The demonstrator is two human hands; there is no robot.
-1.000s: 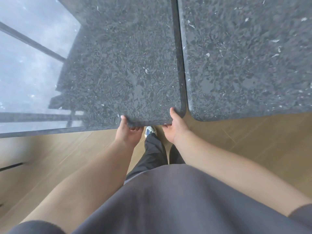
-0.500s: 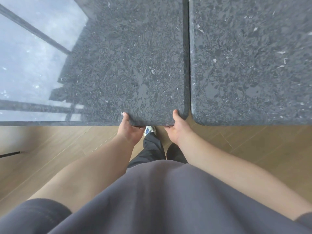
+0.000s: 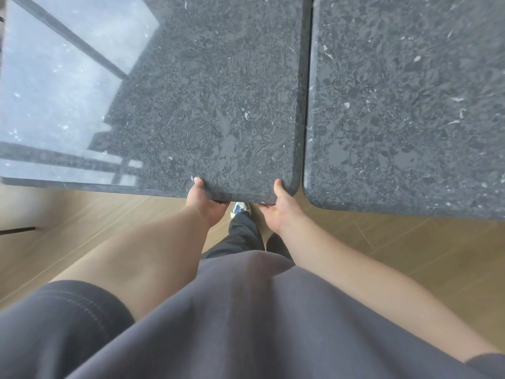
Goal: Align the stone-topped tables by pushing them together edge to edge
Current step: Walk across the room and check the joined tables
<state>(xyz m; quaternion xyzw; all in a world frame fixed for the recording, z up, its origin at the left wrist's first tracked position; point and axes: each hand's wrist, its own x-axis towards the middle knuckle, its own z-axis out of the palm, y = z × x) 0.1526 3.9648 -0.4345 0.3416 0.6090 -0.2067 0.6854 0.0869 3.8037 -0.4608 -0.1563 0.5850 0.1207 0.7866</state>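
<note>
Between the left hand and right hand, each gripping the near edge thumb on top, lay the left table. Just beyond the right hand, the right table sat almost touching; a gentle, even sideways push seemed wise.

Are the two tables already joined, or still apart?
Apart: a thin dark gap runs between the left table and the right table.

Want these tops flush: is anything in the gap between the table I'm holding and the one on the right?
Nothing visible. The narrow gap between the left table and the right table shows only dark shadow; further down is hidden.
</note>
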